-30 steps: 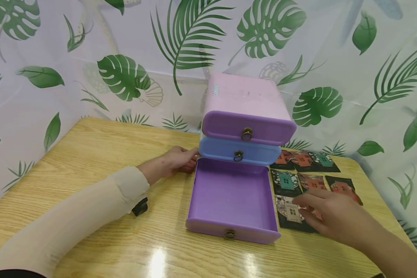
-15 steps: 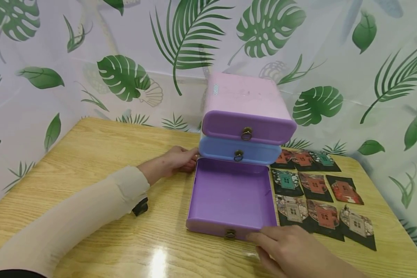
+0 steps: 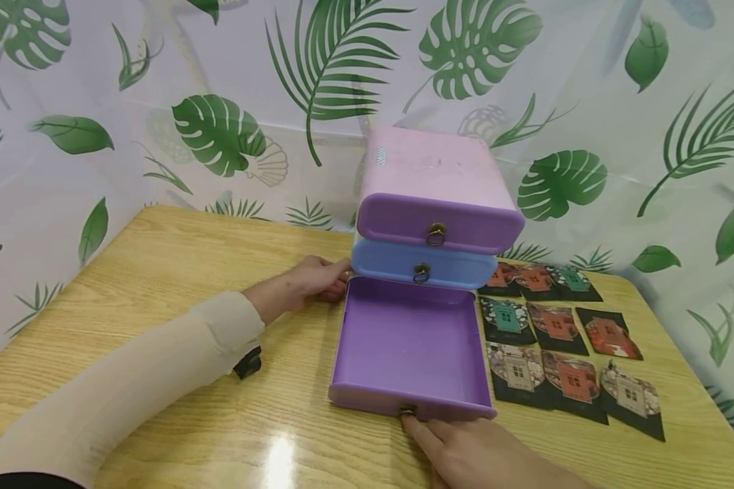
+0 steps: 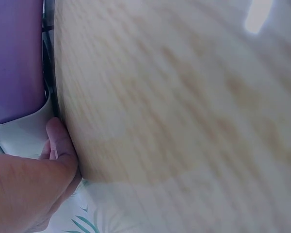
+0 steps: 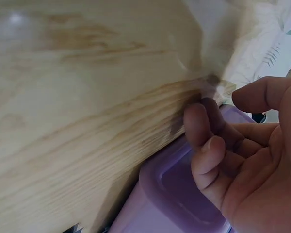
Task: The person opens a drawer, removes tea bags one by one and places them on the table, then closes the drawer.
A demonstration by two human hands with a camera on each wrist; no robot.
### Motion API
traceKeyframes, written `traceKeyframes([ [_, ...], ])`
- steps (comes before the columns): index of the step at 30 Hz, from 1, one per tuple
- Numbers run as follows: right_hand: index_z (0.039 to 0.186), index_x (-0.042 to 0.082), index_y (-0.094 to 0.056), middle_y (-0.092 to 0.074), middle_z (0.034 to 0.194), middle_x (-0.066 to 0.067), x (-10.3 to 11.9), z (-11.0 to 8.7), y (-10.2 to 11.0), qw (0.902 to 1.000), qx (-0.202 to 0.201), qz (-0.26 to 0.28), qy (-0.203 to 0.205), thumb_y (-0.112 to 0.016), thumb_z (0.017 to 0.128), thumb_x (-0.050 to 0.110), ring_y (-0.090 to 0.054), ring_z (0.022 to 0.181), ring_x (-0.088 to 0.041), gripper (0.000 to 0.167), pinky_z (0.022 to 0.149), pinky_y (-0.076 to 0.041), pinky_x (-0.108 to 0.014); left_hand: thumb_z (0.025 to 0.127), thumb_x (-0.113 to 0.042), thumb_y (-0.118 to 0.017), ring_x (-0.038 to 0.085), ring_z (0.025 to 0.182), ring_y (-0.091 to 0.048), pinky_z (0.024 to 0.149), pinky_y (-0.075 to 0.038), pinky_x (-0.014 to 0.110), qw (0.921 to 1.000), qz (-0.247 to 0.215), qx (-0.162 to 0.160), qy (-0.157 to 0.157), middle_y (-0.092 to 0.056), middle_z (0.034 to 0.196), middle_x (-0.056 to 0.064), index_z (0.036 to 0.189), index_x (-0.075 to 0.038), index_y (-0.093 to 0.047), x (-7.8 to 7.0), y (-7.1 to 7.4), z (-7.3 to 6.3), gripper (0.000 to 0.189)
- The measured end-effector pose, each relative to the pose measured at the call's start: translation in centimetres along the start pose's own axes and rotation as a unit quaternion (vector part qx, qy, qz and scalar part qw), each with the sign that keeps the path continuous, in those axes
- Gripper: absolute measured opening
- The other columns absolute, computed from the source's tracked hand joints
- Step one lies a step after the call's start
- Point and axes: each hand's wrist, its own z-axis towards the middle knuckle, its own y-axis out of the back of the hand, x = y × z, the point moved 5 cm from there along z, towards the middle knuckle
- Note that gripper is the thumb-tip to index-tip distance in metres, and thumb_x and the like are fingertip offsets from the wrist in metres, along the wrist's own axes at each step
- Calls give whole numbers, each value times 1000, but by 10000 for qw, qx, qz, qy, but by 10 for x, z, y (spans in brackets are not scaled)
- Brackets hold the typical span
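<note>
A small drawer cabinet stands on the table, with a pink top [image 3: 434, 163], a closed purple top drawer [image 3: 397, 223] and a closed blue middle drawer [image 3: 385, 259]. Its purple bottom drawer [image 3: 410, 339] is pulled far out, with nothing inside. My left hand [image 3: 312, 280] rests against the cabinet's left side, thumb and fingers [image 4: 63, 143] touching the pale casing [image 4: 26, 133]. At the front of the bottom drawer, my right hand [image 3: 467, 448] has a fingertip at the ring pull [image 3: 407, 411]. In the right wrist view its fingers [image 5: 196, 124] are loosely bent, thumb apart.
Several flat dark sachets [image 3: 520, 373] with red, green and beige labels lie in rows to the right of the cabinet. A leaf-patterned cloth [image 3: 251, 61] hangs behind the wooden table [image 3: 220, 421]. A black strap piece [image 3: 247, 363] shows under the left sleeve.
My right hand has moved left from over the sachets to the bottom drawer's front, then along it to the ring pull. My left hand and the drawer have stayed put.
</note>
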Motion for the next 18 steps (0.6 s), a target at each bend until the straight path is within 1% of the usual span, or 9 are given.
traceKeyframes([
  [2,139,4,-54,-69,113,-2,-1,3,-1,9998,56,154,-113,-57,99,49,-65,91,-6,61,71,-56,-25,97,-34,-57,9,73,-63,72,-59,21,10000,-16,-4,3,-62,84,3,114,4,-61,0,0,0,42],
  [3,137,4,-55,-69,108,-1,-1,4,-1,9998,14,152,-131,-61,97,43,-63,87,-4,56,69,-55,-24,97,-34,-57,9,73,-63,72,-59,21,10000,-17,-5,5,-62,84,3,114,4,-61,0,0,0,41],
  [5,133,4,-57,-69,103,1,-1,6,2,9997,-143,128,-136,-66,94,30,-62,84,-3,48,67,-54,-23,97,-34,-57,9,73,-63,72,-59,21,10000,-12,-13,4,-62,84,3,114,4,-61,0,0,0,42],
  [7,128,5,-59,-68,98,2,-1,7,4,9992,-350,137,-117,-68,91,22,-61,81,-2,41,66,-53,-22,98,-34,-57,8,72,-63,71,-59,21,10000,-2,-25,10,-62,84,3,113,4,-61,0,0,0,42],
  [10,121,7,-61,-67,99,4,-2,8,7,9980,-543,318,-98,-67,93,20,-60,82,-1,32,68,-53,-21,98,-34,-57,8,71,-63,70,-59,21,10000,-19,-25,15,-62,83,3,113,4,-61,0,0,0,41],
  [13,115,10,-61,-64,93,8,-3,9,8,9958,-604,686,-107,-66,94,18,-53,75,4,23,63,-48,-16,98,-34,-57,8,71,-62,70,-59,21,10000,-45,-18,19,-62,82,3,113,5,-61,0,0,1,41],
  [16,112,13,-60,-63,91,10,-7,10,10,9916,-469,1171,-277,-64,96,19,-50,72,7,17,63,-47,-15,97,-34,-58,8,71,-62,69,-59,20,10000,-36,-25,22,-63,82,3,113,5,-61,1,0,1,42],
  [18,111,15,-60,-63,91,11,-10,11,11,9883,-342,1425,-416,-64,96,20,-51,72,7,17,63,-48,-15,98,-34,-57,8,71,-63,69,-59,20,10000,-18,-25,0,-63,82,3,114,5,-61,1,0,2,42],
])
